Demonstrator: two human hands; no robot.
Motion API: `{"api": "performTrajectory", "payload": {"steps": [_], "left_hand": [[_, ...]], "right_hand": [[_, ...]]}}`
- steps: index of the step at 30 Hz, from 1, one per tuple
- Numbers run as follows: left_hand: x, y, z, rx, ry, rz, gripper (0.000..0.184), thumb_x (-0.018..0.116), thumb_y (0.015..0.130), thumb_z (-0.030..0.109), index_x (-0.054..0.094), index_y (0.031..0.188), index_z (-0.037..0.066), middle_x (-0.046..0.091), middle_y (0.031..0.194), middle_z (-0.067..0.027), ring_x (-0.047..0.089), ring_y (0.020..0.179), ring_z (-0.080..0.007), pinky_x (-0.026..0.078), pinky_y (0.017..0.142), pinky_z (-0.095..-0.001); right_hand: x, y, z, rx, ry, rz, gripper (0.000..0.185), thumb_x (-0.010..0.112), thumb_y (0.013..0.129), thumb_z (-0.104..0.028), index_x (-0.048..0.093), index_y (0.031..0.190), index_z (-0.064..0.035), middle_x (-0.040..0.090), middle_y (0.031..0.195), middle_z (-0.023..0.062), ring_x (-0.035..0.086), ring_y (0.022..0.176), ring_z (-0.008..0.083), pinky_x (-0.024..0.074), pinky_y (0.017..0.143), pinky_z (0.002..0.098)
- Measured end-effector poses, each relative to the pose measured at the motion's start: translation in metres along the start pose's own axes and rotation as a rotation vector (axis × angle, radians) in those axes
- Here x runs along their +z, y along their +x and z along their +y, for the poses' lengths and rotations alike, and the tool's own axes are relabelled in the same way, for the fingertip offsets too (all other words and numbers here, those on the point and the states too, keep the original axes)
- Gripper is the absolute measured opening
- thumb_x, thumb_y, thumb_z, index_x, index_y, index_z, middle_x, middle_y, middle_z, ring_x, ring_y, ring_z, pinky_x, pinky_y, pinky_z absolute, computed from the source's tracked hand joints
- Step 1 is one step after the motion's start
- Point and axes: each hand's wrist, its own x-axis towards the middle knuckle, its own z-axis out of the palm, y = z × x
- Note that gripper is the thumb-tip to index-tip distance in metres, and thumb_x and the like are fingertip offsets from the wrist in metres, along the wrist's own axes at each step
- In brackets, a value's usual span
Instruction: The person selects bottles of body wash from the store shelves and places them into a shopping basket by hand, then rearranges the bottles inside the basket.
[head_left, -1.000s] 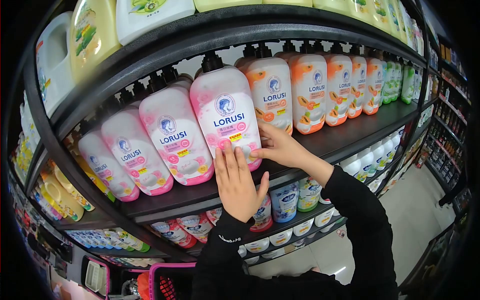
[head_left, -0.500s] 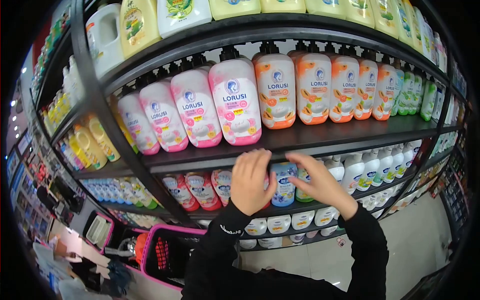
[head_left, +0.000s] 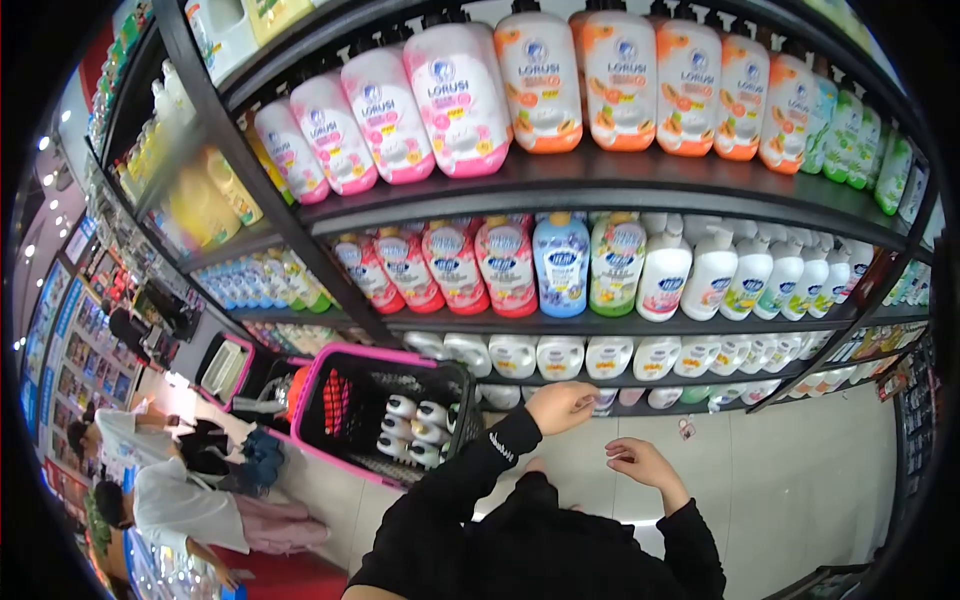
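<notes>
My left hand (head_left: 562, 407) hangs in front of the lowest shelf, fingers loosely curled and not touching anything; what they enclose, if anything, is hidden. To its right, my right hand (head_left: 642, 463) is over the floor, its fingers slightly bent and apart, holding nothing. Above them stand a pink LORUSI pump bottle (head_left: 455, 105) and an orange LORUSI bottle (head_left: 538, 85), upright in a row. One shelf lower are a blue bottle (head_left: 562, 265) and a red bottle (head_left: 507, 265).
A pink-rimmed black basket (head_left: 312, 400) with several white-topped bottles (head_left: 430, 412) stands at the lower left. Black shelf edges (head_left: 600, 195) cross the view. Two people in white tops (head_left: 185, 500) are at the far lower left. Tiled floor (head_left: 780, 470) lies at the right.
Both hands have come away from the pink bottle and moved down, farther apart, below the shelves. The view has tilted down, showing more lower shelves, the basket's bottles and the people.
</notes>
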Motion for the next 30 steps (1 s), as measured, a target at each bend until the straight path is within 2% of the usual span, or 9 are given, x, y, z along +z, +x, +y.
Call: {"api": "performTrajectory", "payload": {"steps": [3, 7, 10, 13, 17, 19, 24, 26, 30], "left_hand": [[0.015, -0.019, -0.015, -0.078, 0.057, -0.212, 0.039, 0.054, 0.077, 0.028, 0.053, 0.106, 0.003, 0.058, 0.098, -0.0159, 0.058, 0.086, -0.0286, 0.046, 0.075, -0.0353], [0.054, -0.061, -0.063, -0.152, 0.076, -0.354, 0.045, 0.054, 0.076, 0.033, 0.05, 0.109, 0.002, 0.056, 0.1, -0.0177, 0.053, 0.093, -0.0321, 0.042, 0.082, -0.0376], [0.062, -0.094, -0.083, -0.291, 0.045, -0.475, 0.054, 0.055, 0.073, 0.038, 0.048, 0.112, 0.001, 0.055, 0.104, -0.0193, 0.052, 0.096, -0.0332, 0.04, 0.085, -0.038], [0.061, -0.127, -0.094, -0.364, -0.03, -0.404, 0.053, 0.054, 0.074, 0.038, 0.048, 0.111, 0.001, 0.054, 0.105, -0.02, 0.051, 0.098, -0.0332, 0.04, 0.085, -0.0379], [0.064, -0.161, -0.106, -0.523, -0.002, -0.424, 0.055, 0.053, 0.077, 0.042, 0.047, 0.115, 0.003, 0.053, 0.108, -0.0196, 0.05, 0.1, -0.0328, 0.04, 0.086, -0.0372], [0.059, -0.175, -0.11, -0.577, -0.109, -0.398, 0.054, 0.053, 0.077, 0.041, 0.048, 0.114, 0.003, 0.053, 0.108, -0.0195, 0.05, 0.101, -0.0324, 0.04, 0.085, -0.0373], [0.049, -0.214, -0.141, -0.568, -0.146, -0.321, 0.048, 0.054, 0.078, 0.038, 0.05, 0.108, 0.001, 0.056, 0.096, -0.0175, 0.053, 0.091, -0.0305, 0.042, 0.081, -0.0346], [0.045, -0.232, -0.159, -0.546, -0.179, -0.162, 0.043, 0.054, 0.078, 0.033, 0.05, 0.107, 0.001, 0.056, 0.091, -0.0164, 0.055, 0.084, -0.0286, 0.044, 0.076, -0.0329], [0.015, -0.26, -0.186, -0.678, -0.329, -0.055, 0.039, 0.055, 0.077, 0.028, 0.051, 0.106, 0.002, 0.057, 0.091, -0.0162, 0.057, 0.081, -0.0271, 0.045, 0.072, -0.0321]], "right_hand": [[0.02, -0.013, 0.027, 0.088, 0.06, -0.028, 0.032, 0.063, 0.074, -0.013, 0.054, 0.101, 0.0016, 0.059, 0.094, 0.0116, 0.058, 0.08, 0.0165, 0.0463, 0.071, 0.0269], [0.041, -0.023, 0.044, 0.147, 0.029, -0.055, 0.032, 0.063, 0.074, -0.014, 0.054, 0.101, 0.0021, 0.059, 0.094, 0.012, 0.058, 0.081, 0.0173, 0.046, 0.071, 0.027], [0.052, -0.024, 0.048, 0.15, 0.001, -0.077, 0.032, 0.063, 0.075, -0.012, 0.053, 0.102, 0.0021, 0.058, 0.095, 0.0111, 0.058, 0.082, 0.0168, 0.0461, 0.072, 0.0269], [0.061, -0.019, 0.041, 0.202, -0.078, -0.121, 0.035, 0.063, 0.075, -0.014, 0.052, 0.103, 0.0019, 0.058, 0.096, 0.0118, 0.058, 0.082, 0.0174, 0.0461, 0.072, 0.0272], [0.078, -0.002, 0.03, 0.233, -0.156, -0.231, 0.037, 0.063, 0.075, -0.017, 0.051, 0.104, 0.0017, 0.058, 0.098, 0.0132, 0.058, 0.081, 0.0195, 0.0462, 0.072, 0.0283], [0.091, 0.012, 0.019, 0.212, -0.247, -0.275, 0.039, 0.062, 0.075, -0.022, 0.051, 0.105, 0.0, 0.058, 0.099, 0.0163, 0.059, 0.086, 0.0258, 0.0465, 0.073, 0.0321], [0.138, 0.049, -0.002, 0.185, -0.33, -0.34, 0.039, 0.061, 0.075, -0.022, 0.051, 0.106, -0.0015, 0.058, 0.098, 0.0161, 0.059, 0.085, 0.027, 0.0463, 0.074, 0.0331], [0.16, 0.064, -0.011, 0.207, -0.291, -0.369, 0.039, 0.062, 0.074, -0.022, 0.051, 0.106, -0.0017, 0.059, 0.098, 0.0154, 0.058, 0.086, 0.0262, 0.0458, 0.074, 0.0327], [0.204, 0.095, -0.018, 0.229, -0.281, -0.448, 0.039, 0.062, 0.075, -0.022, 0.051, 0.106, -0.0018, 0.058, 0.096, 0.015, 0.058, 0.087, 0.0255, 0.0455, 0.075, 0.0324]]}}
